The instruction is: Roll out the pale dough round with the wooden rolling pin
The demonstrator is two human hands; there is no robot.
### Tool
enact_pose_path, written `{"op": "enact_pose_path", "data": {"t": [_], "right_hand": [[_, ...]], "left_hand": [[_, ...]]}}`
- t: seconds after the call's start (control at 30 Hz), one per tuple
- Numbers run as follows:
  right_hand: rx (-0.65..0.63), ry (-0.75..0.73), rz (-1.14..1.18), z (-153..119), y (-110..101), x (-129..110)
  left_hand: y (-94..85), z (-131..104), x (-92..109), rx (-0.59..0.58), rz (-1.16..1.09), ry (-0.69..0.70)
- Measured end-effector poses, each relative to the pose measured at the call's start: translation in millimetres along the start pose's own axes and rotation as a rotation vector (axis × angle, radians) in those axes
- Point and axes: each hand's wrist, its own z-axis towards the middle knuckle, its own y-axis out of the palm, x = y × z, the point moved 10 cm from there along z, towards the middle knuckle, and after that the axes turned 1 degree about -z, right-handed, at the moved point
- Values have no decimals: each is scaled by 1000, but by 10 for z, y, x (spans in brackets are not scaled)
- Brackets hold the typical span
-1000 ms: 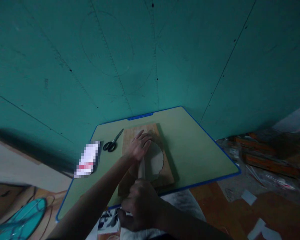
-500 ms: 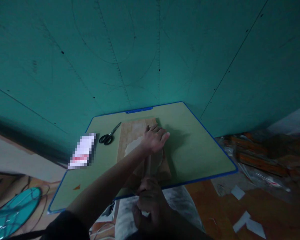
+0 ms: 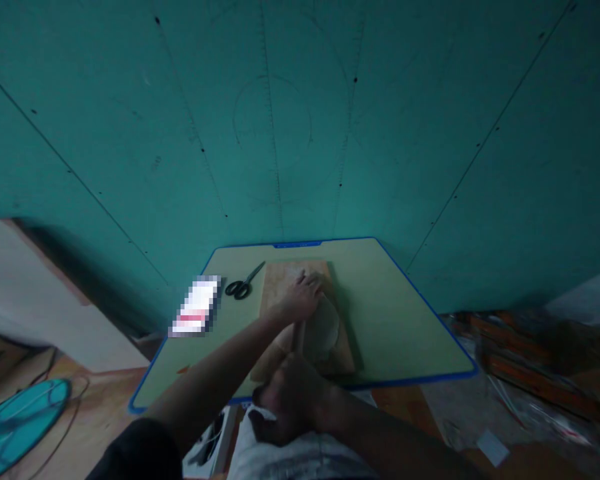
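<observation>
A thin pale sheet of dough [image 3: 325, 332] lies on a wooden board [image 3: 279, 277], mostly to the right of a slim rolling pin [image 3: 298, 339]. The pin points away from me across the dough. My left hand [image 3: 304, 295] is closed over its far end, fingers bent downward. Around the near end, by the table's front edge, my right hand [image 3: 291, 397] is wrapped in a fist. My left forearm and hand cover part of the board and the dough's left side.
Black-handled scissors [image 3: 241, 287] lie left of the board on the blue-edged table [image 3: 390, 320]. A blurred white-and-pink item [image 3: 196, 307] sits farther left. A green wall [image 3: 300, 133] rises behind the table. Plastic-wrapped pieces [image 3: 530, 380] lie on the floor at right.
The view has tilted up. The rolling pin and both hands have shifted left over the dough, exposing its right side. My left hand's fingers, spread before, are now bent over the pin.
</observation>
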Motion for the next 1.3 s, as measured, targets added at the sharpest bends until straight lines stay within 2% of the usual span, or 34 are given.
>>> {"op": "enact_pose_path", "data": {"t": [0.13,0.23,0.37,0.43,0.57,0.7,0.77,0.9,0.93,1.1,1.2,1.3], "right_hand": [[-99,2,48,130,80,-89],[-149,10,79,148,80,-102],[-40,-7,131,77,-10,-119],[6,-44,143,11,-11,-172],[13,-129,141,-125,30,-336],[53,-284,101,-215,-72,-561],[60,-312,91,-207,-117,-605],[-64,-227,151,-107,32,-544],[-62,-197,174,-82,75,-524],[145,-98,286,-2,192,-506],[201,-42,320,25,246,-518],[272,26,356,35,202,-505]], "left_hand": [[-60,-63,-325,31,-43,-100],[-75,-40,-474,81,-80,-198],[-77,15,-507,139,-135,-241],[-84,10,-485,152,-172,-222],[-102,-89,-407,172,-234,-194],[-126,-173,-243,184,-258,-181],[-141,-168,-149,175,-264,-165],[-204,-129,-47,175,-268,-146],[-220,-122,-37,176,-269,-144],[-233,-103,4,160,-277,-135],[-223,-70,104,151,-287,-70],[-193,-28,215,125,-264,0]]}}
